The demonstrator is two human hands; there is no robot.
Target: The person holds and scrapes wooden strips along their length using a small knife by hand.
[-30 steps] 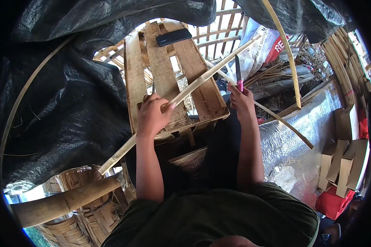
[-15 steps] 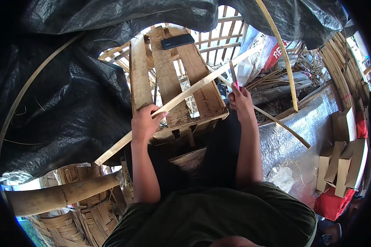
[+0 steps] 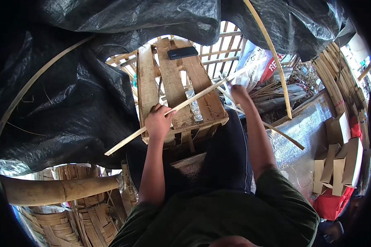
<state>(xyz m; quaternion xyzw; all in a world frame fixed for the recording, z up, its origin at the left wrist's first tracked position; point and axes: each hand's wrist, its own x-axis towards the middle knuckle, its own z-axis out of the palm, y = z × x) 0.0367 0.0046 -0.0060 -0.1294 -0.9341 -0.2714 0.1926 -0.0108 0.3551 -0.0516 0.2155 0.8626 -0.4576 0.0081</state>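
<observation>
A long pale bamboo strip slants up to the right across a slatted wooden crate. My left hand is closed round the strip near the crate's front edge, and the strip's lower end sticks out beyond it. My right hand, somewhat blurred, is closed on a knife. The blade lies at the upper part of the strip; whether it cuts in, I cannot tell. The knife's handle is hidden in my fist. A black phone rests on the far end of the crate.
Black plastic sheeting hangs at the left and above. A curved bamboo strip hangs at the right. Cardboard boxes stand on silver foil sheeting. A thick bamboo pole and woven baskets are at lower left.
My right hand has turned over and brought the knife blade from upright down to the strip. My left hand still grips the strip. The view has shifted a little.
</observation>
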